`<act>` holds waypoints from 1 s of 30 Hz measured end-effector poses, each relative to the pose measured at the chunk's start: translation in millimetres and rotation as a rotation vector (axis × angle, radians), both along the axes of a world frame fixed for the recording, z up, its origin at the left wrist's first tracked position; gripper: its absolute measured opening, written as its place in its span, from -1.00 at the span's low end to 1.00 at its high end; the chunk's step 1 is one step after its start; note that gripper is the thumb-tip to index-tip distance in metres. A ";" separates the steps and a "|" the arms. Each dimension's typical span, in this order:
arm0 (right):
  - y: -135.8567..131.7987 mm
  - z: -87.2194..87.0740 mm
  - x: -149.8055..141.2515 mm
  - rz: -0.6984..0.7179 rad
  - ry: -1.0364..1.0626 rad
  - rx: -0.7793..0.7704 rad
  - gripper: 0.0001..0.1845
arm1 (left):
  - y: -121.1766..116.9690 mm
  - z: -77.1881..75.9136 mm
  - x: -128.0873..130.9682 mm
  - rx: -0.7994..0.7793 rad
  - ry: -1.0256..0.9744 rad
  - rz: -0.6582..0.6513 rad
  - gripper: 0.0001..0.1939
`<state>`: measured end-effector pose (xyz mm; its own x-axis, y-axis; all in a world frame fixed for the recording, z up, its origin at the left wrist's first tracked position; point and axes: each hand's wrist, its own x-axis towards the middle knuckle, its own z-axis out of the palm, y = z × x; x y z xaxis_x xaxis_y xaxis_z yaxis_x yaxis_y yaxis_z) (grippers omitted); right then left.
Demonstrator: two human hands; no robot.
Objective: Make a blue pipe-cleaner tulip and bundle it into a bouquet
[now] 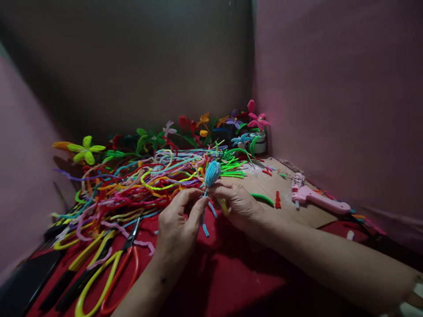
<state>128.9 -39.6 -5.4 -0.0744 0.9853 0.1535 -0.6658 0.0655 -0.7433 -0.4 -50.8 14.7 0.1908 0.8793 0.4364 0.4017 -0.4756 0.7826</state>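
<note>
My left hand [180,224] and my right hand [236,203] meet over the red cloth [231,273], both pinched on a light blue pipe-cleaner flower bud [212,172]. The bud's coiled head stands up above my fingertips. Its blue stem ends hang down between my hands. A yellow piece sticks out from my right fingers.
A big tangle of coloured pipe cleaners [139,185] lies behind my hands. Finished pipe-cleaner flowers [211,127] line the back wall, some in a small white pot [259,141]. A pink glue gun [313,198] lies on the wooden board [291,207] at right. Scissors [112,264] lie front left.
</note>
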 end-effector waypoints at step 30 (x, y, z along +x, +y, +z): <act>-4.6 1.0 0.1 0.038 -0.134 0.048 -0.90 | 3.1 2.0 -2.3 -0.448 -0.316 -0.202 -0.82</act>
